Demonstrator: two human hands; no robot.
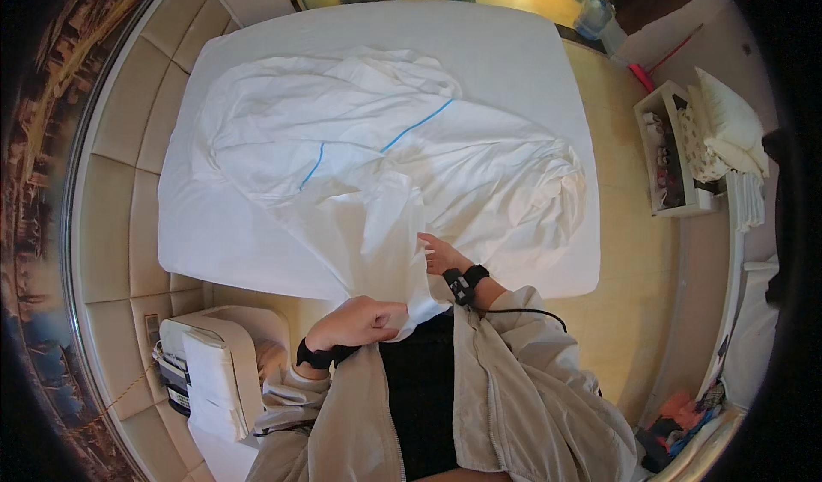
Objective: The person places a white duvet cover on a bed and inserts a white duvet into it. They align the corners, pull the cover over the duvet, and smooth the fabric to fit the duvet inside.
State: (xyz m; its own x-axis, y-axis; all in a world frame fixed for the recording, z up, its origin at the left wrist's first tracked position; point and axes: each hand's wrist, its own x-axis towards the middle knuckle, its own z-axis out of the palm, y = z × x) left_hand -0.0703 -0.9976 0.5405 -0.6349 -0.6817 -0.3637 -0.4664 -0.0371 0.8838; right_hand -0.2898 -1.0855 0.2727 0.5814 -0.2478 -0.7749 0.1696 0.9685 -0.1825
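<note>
A large white cloth cover point(334, 109) with two blue strips lies rumpled across the bed point(507, 39). One part of it is drawn up off the near side of the mattress towards my body. My left hand point(356, 321), low in front of my jacket, is closed on the edge of this cloth. Higher and to the right, my right hand point(443, 254) is at the side of a raised fold, its fingertips against the fabric. Whether those fingers pinch the cloth is not clear. Black bands circle both wrists, and the right one carries a small device with a cable.
A padded headboard point(106, 225) runs along the left. Near it stands a white bedside unit point(257, 321) with folded white cloth point(209, 379). On the right are an open shelf point(661, 148), pillows point(732, 116) and a pile of clothes point(681, 418). A water bottle point(594, 18) stands beyond the bed.
</note>
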